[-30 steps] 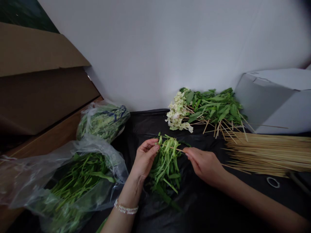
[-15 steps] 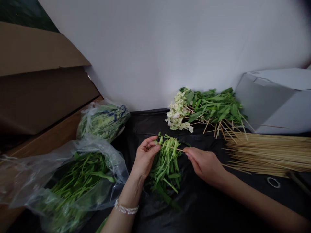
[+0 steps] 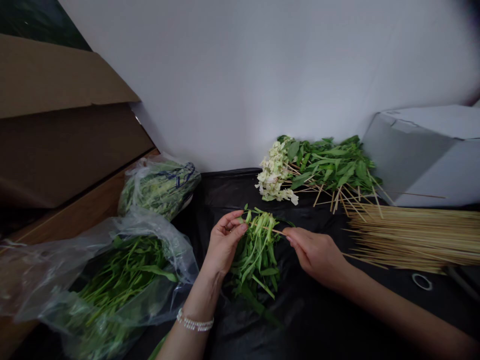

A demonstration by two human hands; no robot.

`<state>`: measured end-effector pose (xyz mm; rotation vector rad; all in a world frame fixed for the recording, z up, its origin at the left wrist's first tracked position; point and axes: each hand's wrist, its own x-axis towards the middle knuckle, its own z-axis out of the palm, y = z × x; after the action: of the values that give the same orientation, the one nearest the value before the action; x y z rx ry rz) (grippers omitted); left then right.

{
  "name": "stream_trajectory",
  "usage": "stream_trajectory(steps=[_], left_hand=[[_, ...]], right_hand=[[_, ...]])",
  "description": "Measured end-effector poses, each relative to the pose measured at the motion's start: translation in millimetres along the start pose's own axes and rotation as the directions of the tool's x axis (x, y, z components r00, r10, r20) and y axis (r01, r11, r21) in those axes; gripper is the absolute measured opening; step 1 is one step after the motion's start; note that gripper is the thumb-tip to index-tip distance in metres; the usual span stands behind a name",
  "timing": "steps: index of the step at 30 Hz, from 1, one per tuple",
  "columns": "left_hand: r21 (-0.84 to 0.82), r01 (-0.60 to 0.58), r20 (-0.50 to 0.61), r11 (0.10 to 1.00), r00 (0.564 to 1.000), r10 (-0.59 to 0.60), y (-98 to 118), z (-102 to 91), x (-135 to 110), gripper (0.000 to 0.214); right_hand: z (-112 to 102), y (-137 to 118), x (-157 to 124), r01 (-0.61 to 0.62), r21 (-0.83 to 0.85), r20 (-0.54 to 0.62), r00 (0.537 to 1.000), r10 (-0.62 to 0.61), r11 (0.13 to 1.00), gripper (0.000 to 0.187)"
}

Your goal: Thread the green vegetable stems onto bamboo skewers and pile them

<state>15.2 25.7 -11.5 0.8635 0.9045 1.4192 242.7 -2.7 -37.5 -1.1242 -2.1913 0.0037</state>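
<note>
a bunch of green stems (image 3: 255, 257) lies between both hands, its long axis pointing away from the person. the left hand (image 3: 224, 243) grips its upper end; the right hand (image 3: 318, 257) pinches a thin bamboo skewer (image 3: 273, 230), which crosses sideways into the bunch.

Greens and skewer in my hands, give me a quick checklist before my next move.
Left hand holding the bunch of greens: ok.
Right hand pinching the skewer: ok.
Skewer tip showing past the bunch: cannot tell, hidden in the leaves.
Spare skewers within reach on the right: ok.
Bag of greens apart from the bunch: ok.
</note>
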Motion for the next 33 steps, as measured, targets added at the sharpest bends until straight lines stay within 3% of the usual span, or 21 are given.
stream_trajectory(steps=[8, 18, 33], left_hand=[[0.052, -0.019, -0.004, 0.998, 1.000, 0.019, 0.2, 1.3, -0.5, 0.043], [0.001, 0.000, -0.005, 1.000, 1.000, 0.000, -0.1, 0.1, 0.1, 0.041], [0.126, -0.007, 0.041, 0.992, 0.999, 0.002, 2.1, 0.3, -2.1, 0.043]], right_hand=[[0.0, -1.1, -0.3, -0.008, 0.007, -0.003, 1.000, 0.008, 1.000, 0.031], [-1.4, -2.1, 0.7, -0.015, 0.014, -0.003, 1.000, 0.015, 1.000, 0.030], [1.4, -2.3, -0.4, 0.035, 0.025, -0.039, 0.999, -0.034, 0.999, 0.028]])
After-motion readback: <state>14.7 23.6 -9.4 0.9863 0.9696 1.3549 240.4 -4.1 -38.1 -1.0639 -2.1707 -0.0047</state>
